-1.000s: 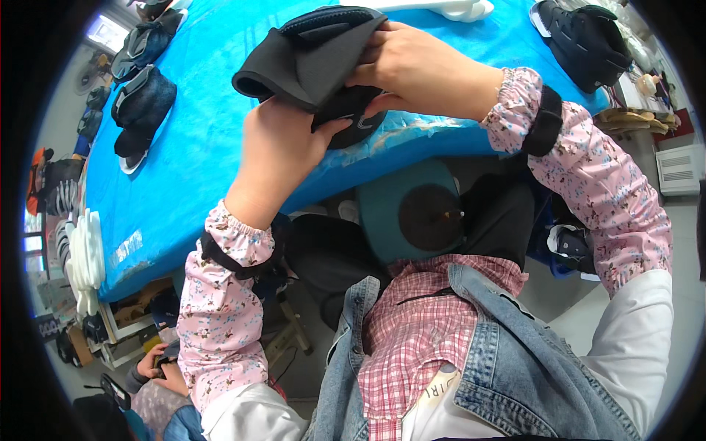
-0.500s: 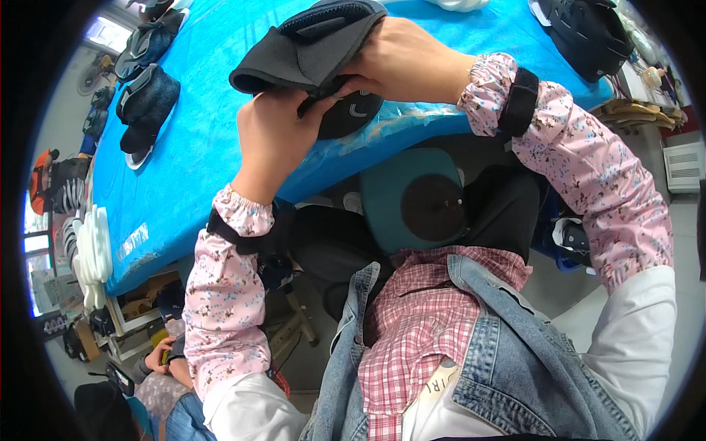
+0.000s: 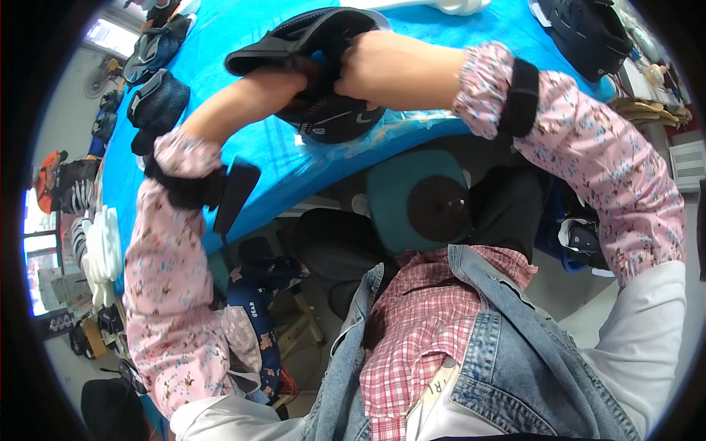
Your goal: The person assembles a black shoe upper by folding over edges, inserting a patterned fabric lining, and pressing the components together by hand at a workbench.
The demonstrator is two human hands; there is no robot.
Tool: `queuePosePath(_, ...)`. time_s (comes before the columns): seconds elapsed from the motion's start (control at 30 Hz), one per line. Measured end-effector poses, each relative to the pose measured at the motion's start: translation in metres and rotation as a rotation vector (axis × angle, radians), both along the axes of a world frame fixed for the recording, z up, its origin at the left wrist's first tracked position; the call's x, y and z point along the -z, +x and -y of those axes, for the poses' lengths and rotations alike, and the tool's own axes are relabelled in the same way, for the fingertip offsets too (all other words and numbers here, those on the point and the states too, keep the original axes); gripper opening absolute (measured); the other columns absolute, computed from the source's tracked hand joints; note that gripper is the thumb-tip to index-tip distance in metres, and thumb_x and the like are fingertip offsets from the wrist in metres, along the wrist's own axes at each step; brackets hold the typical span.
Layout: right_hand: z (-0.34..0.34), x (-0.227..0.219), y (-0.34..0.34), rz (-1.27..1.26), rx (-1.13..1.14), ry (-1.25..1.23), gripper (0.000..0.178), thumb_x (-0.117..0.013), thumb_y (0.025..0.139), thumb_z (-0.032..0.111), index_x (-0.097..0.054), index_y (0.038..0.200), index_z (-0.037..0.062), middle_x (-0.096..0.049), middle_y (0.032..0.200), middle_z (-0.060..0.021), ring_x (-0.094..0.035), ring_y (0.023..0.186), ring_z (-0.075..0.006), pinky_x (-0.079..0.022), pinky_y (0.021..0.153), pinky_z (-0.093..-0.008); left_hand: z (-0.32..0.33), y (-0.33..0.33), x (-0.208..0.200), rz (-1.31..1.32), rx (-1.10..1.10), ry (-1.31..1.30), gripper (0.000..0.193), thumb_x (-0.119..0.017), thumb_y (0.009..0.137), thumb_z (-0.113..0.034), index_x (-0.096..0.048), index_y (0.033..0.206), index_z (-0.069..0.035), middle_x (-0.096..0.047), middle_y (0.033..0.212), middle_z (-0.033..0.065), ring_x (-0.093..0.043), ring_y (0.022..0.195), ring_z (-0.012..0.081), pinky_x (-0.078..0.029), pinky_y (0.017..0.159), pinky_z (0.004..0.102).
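Note:
A black fabric shoe [image 3: 338, 123] with light line marks on its lower part is between my hands at the near edge of the blue-covered table [image 3: 250, 132]. My right hand [image 3: 371, 71] is closed on the shoe's material at its right side, fingers curled inward. My left hand [image 3: 283, 84] reaches into the shoe's opening from the left. Its fingers are smeared by motion and mostly hidden by the dark material.
More dark shoes [image 3: 158, 99] line the table's left edge. A large black shoe [image 3: 585, 37] stands at the far right, white foot-shaped forms [image 3: 460, 6] at the back. White forms [image 3: 103, 250] hang at left. A teal stool [image 3: 390, 191] is under the table.
My left forearm has swung outward to the left, and the left hand has gone into the shoe's opening. The shoe's upper flap has tilted back, exposing more of the marked lower part.

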State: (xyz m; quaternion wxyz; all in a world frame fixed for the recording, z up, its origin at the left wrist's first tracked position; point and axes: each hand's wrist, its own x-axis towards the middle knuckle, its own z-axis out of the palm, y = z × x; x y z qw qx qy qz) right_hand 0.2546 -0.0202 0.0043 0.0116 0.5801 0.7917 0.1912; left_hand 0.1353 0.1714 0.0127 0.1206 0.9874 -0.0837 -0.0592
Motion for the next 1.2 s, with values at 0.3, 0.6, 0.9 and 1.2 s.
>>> queuePosePath(0.3,0.014,0.016,0.0,0.023,-0.032,0.211,0.005,-0.058,0.068,0.013,-0.06,0.068,0.0091,-0.059,0.064,-0.003,-0.061,0.073,-0.0195,-0.045,0.072,-0.0303,-0.01,0.092,0.038,-0.288,0.186,0.433,0.023,-0.048,0.082,-0.013,-0.063,0.094,0.0,-0.065,0.088,0.0163,-0.062,0.074,0.0267,-0.048,0.068,0.0366)
queuePosePath(0.6,0.015,0.013,-0.018,0.119,0.093,0.124,0.025,-0.056,0.073,0.011,-0.06,0.097,0.0033,-0.06,0.08,-0.0015,-0.056,0.085,-0.0147,-0.041,0.078,-0.0267,-0.015,0.03,0.028,-0.227,0.004,0.411,0.022,-0.044,0.08,-0.005,-0.062,0.093,-0.002,-0.062,0.095,0.0195,-0.06,0.085,0.0307,-0.046,0.076,0.0369)
queuePosePath(0.9,0.005,0.009,-0.012,-0.303,0.084,0.026,0.032,-0.073,0.062,0.025,-0.065,0.088,0.0086,-0.062,0.076,-0.005,-0.058,0.084,-0.0207,-0.041,0.075,-0.0325,0.018,0.049,0.042,-0.526,-0.201,0.735,0.03,-0.046,0.084,-0.011,-0.056,0.112,-0.006,-0.056,0.114,0.0158,-0.056,0.1,0.0257,-0.044,0.084,0.0344)
queuePosePath(1.2,-0.004,0.006,0.007,-0.246,0.236,-0.029,0.034,-0.072,0.063,0.037,-0.067,0.08,0.0077,-0.063,0.072,-0.0085,-0.063,0.076,-0.0256,-0.048,0.065,-0.0345,0.061,-0.019,0.006,0.212,-0.271,-0.21,0.027,-0.055,0.08,-0.022,-0.061,0.098,-0.002,-0.061,0.089,0.0214,-0.06,0.084,0.0339,-0.048,0.074,0.0377)
